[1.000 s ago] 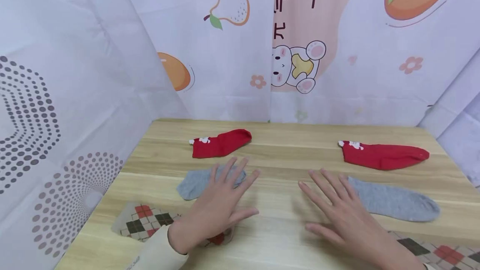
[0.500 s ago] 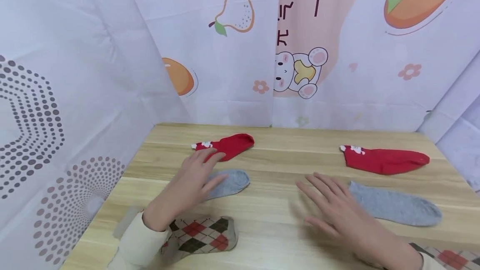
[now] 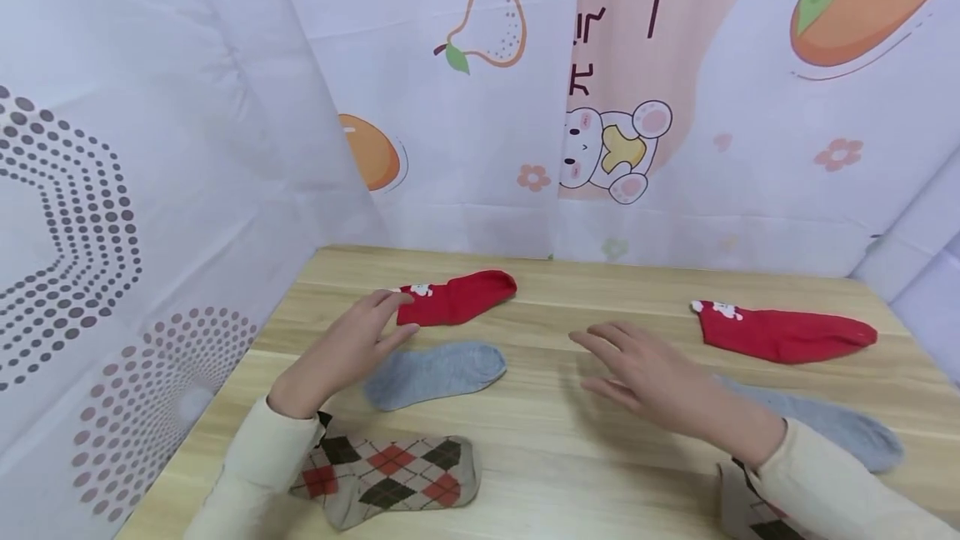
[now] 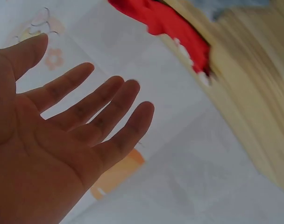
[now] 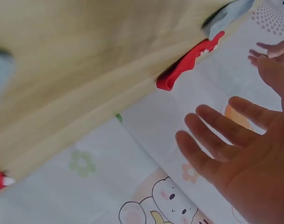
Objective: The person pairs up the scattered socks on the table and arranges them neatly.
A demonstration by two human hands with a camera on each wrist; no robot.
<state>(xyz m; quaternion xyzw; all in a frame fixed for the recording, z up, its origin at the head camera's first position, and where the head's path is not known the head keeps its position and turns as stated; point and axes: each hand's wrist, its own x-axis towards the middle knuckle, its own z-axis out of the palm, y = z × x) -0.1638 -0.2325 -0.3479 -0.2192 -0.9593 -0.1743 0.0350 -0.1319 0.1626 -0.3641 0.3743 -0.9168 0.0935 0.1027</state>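
My left hand (image 3: 341, 352) hovers beside the cuff of the left red sock (image 3: 465, 297), fingers loosely bent and holding nothing. The left grey sock (image 3: 442, 373) lies just right of it, and an argyle sock (image 3: 397, 473) lies nearer me, partly under the sleeve. My right hand (image 3: 652, 377) is held over the middle-right of the table, also holding nothing. Beyond it lies the right red sock (image 3: 787, 336). The right forearm partly hides the right grey sock (image 3: 847, 427) and a second argyle sock (image 3: 738, 507). Both wrist views show spread, relaxed fingers (image 4: 100, 105).
The wooden tabletop (image 3: 555, 440) meets a white printed curtain (image 3: 465, 148) along its back edge. Another white cloth with dotted patterns (image 3: 195, 215) hangs along the left side.
My left hand has moved left and away from me, uncovering the left grey and argyle socks. The right hand has shifted slightly left and forward, its forearm now covering more of the right grey sock.
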